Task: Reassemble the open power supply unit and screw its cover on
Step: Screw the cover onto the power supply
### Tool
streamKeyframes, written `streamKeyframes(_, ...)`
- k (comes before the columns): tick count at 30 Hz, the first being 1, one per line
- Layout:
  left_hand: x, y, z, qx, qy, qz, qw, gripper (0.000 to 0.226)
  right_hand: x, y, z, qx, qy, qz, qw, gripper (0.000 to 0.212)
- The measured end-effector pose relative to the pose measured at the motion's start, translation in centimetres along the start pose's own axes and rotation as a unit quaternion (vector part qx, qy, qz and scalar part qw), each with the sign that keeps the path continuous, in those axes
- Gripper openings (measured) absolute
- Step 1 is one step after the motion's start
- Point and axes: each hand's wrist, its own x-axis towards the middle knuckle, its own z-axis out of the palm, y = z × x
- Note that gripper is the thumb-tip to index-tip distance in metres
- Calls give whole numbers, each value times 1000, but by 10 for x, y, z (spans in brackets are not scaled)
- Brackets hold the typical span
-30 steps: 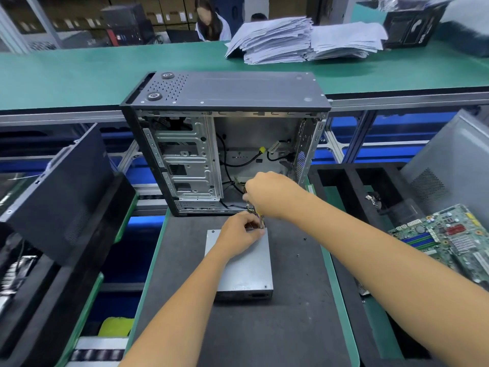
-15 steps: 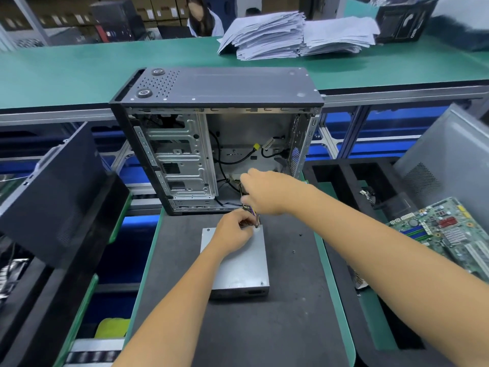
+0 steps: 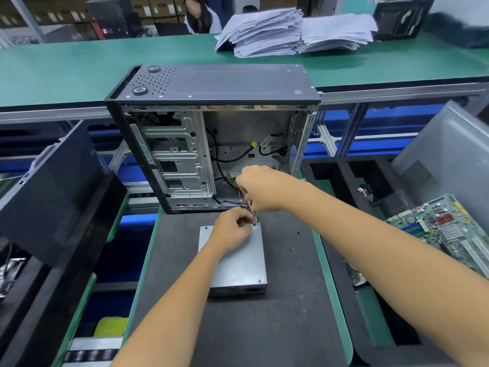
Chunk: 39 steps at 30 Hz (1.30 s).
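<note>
PSU flat on the dark mat, cover already seated on top, just in front of the open case at 12 o'clock. Placed lid-up and close in, likely so the corner screw holes face the head camera and both hands can work from above.

Left hand resting on the cover's far edge, fingers curled together and pinched on something small at the 1 o'clock corner; too small to tell whether a screw or a wire end. Seemingly pressing down too, keeping the cover from shifting.

Right hand hovering just above, toward 12 o'clock, fingers closed around a bundle of coloured wires that drops down to that same corner. Held up and taut, probably to keep the loom clear of the seam so nothing gets trapped under the lid.

Screws visible at the near right and far left corners of the cover. Two loose dark specks on the mat at 3 o'clock of the PSU, perhaps spare screws left within reach. Motherboard parked well off at 3 o'clock, paper stacks on the green bench far at 12 o'clock, out of the way.

Judged mid-task: cover on, cables still being dressed, fastening unfinished.
</note>
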Motion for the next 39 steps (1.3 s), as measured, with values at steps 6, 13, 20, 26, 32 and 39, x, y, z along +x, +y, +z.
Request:
streamKeyframes(6,0,-1,0,-9,-2,4,1000,26,-1,3,9,17,31,18,999,21)
streamKeyframes(13,1,-1,0,12,0,18,1000,27,5,2,9,-51,44,15,998,20)
streamKeyframes(20,0,-1,0,16,7,27,999,29,2,5,8,41,-16,-16,999,9)
streamKeyframes(26,2,-5,0,52,4,44,998,26,10,5,14,9,53,34,998,17)
streamKeyframes(32,7,12,5,56,-23,21,998,28,2,14,19,157,80,56,983,29)
streamKeyframes(39,37,69,67,163,-143,38,975,23,-29,71,23,230,124,171,950,30)
